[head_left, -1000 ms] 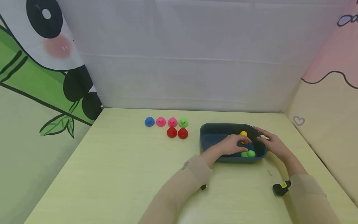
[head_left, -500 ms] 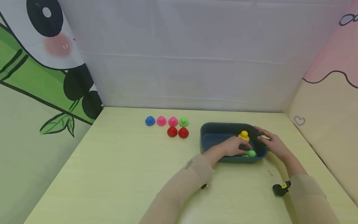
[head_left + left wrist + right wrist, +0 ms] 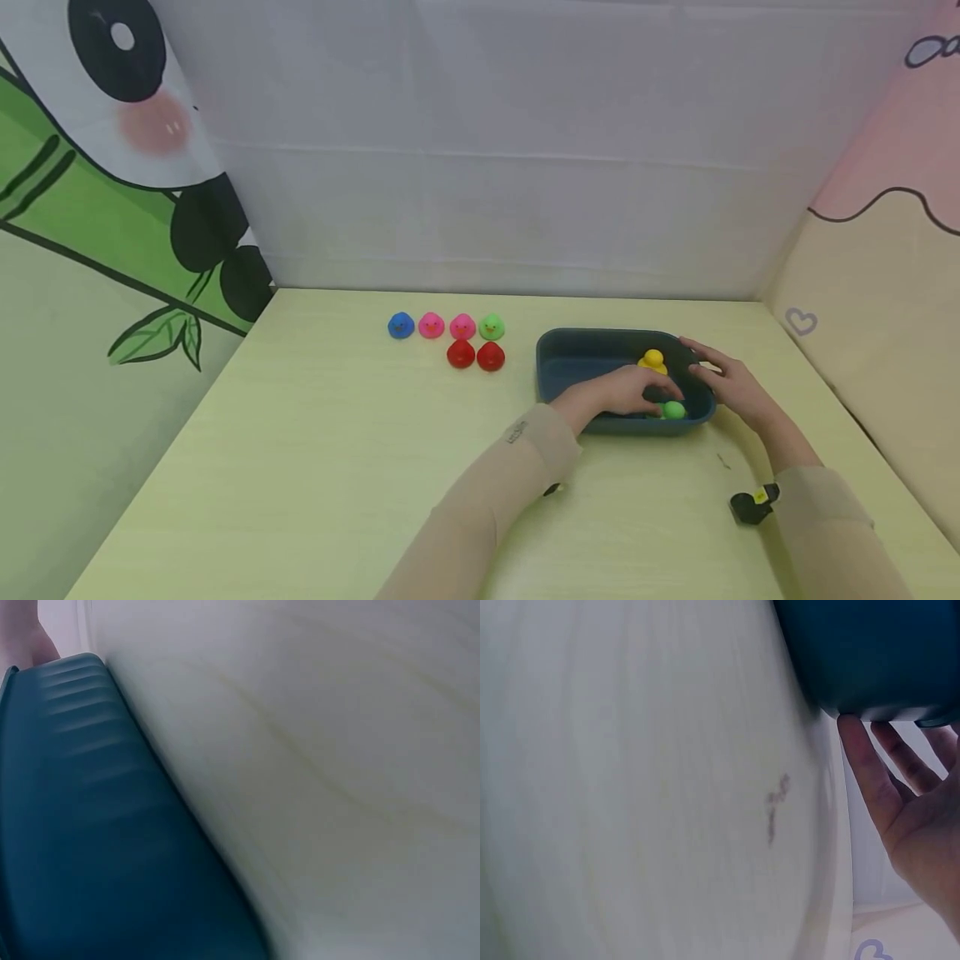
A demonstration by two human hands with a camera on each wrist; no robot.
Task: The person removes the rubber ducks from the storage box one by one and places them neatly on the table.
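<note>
The dark blue-green tray [image 3: 570, 335] stands on the table's right half. My left hand [image 3: 626, 390] reaches over its near rim, thumb and fingers pinching a small green rubber duck [image 3: 674, 410] near the front right corner inside. The fingers and thumb partly cover this duck. Just behind that hand, a yellow rubber duck [image 3: 654, 359] sits in the tray. My right hand [image 3: 738, 390] rests with extended fingers on the tray's right end; in the right wrist view its fingertips touch the outer wall [image 3: 885, 660]. Only the tray's outer side [image 3: 105, 795] fills the left wrist view.
Left of the tray, a blue duck [image 3: 401, 326], two pink ducks [image 3: 431, 326] and a light green duck [image 3: 491, 327] line up in a row. In front of them lie two red toys [image 3: 461, 354]. A white wall [image 3: 510, 208] rises behind the table [image 3: 300, 467].
My left hand has dropped from near the yellow duck onto the green duck, uncovering more of the yellow one. My right hand stays at the tray's right end.
</note>
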